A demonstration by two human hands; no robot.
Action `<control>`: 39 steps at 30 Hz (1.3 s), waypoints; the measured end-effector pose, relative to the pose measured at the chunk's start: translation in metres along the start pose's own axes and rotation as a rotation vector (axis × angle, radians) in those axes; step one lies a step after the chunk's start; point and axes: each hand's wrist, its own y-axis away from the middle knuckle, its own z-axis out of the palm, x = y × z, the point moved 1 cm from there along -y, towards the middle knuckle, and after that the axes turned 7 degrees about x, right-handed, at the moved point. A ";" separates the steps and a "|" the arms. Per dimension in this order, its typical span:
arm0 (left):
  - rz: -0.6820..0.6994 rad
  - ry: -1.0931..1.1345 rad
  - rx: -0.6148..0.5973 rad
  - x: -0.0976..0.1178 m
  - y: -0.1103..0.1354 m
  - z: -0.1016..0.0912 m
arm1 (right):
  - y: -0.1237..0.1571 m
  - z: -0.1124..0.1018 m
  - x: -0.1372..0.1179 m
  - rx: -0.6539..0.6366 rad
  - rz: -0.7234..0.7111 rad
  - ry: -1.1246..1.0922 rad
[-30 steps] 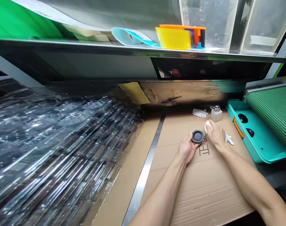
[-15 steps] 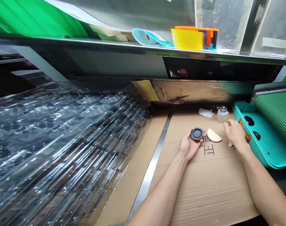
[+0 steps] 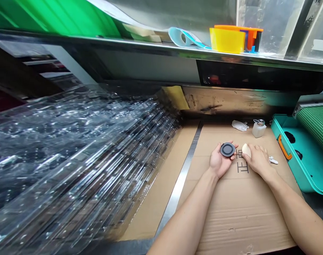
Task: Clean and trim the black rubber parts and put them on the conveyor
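Dark grey round cap [image 3: 227, 149], just one, lies in the person's left hand [image 3: 219, 161], its matte, rubbery-looking rim circling a shallow recess. That hand is palm up, fingers curled narrowly around the cap's edge, above a corrugated cardboard sheet [image 3: 243, 216]. Just beside it, the right hand [image 3: 259, 162] has its fingers bent over one cream sponge wedge [image 3: 246, 150], holding it near the cap. One dark printed character [image 3: 242, 167] marks the cardboard below them.

Farther back stand one clear pump bottle [image 3: 259, 129] with a metal top and one crumpled white cloth [image 3: 240, 125]; a small white scrap [image 3: 273, 160] lies right of the right hand. To the right sits a teal tray [image 3: 280, 148] with one orange handle [image 3: 285, 147] and two round black pads [image 3: 289, 137]. On the left, a steel strip [image 3: 180, 180] edges the cardboard beside a heap of clear plastic sheets [image 3: 71, 159].
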 end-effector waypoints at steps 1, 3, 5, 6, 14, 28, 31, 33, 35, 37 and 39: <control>0.007 -0.006 0.005 0.000 0.000 0.000 | 0.000 0.000 0.000 -0.003 0.004 -0.019; 0.027 -0.023 0.015 0.000 0.000 0.001 | 0.001 0.000 0.001 0.000 -0.010 -0.082; 0.050 -0.042 0.024 -0.001 -0.001 0.001 | 0.001 -0.002 0.002 0.032 -0.026 -0.197; 0.060 -0.051 0.028 -0.001 -0.002 0.001 | 0.001 -0.003 0.001 0.062 -0.030 -0.276; 0.062 -0.117 -0.053 -0.022 -0.003 0.006 | 0.004 -0.002 -0.025 0.325 0.057 -0.810; 0.145 -0.152 0.048 -0.036 -0.006 0.002 | -0.001 -0.011 -0.053 0.065 0.165 -0.415; 0.155 -0.146 0.027 -0.037 -0.007 0.000 | 0.001 -0.011 -0.052 0.058 0.180 -0.364; 0.159 -0.142 0.021 -0.036 -0.008 -0.001 | 0.001 -0.010 -0.051 0.049 0.158 -0.339; 0.139 -0.136 0.024 -0.034 -0.008 -0.002 | 0.000 -0.009 -0.049 0.034 0.077 -0.337; 0.122 -0.146 0.026 -0.031 -0.008 -0.003 | -0.002 -0.008 -0.044 0.026 0.057 -0.325; 0.121 -0.173 0.015 -0.027 -0.007 -0.002 | -0.006 -0.008 -0.035 0.047 0.129 -0.318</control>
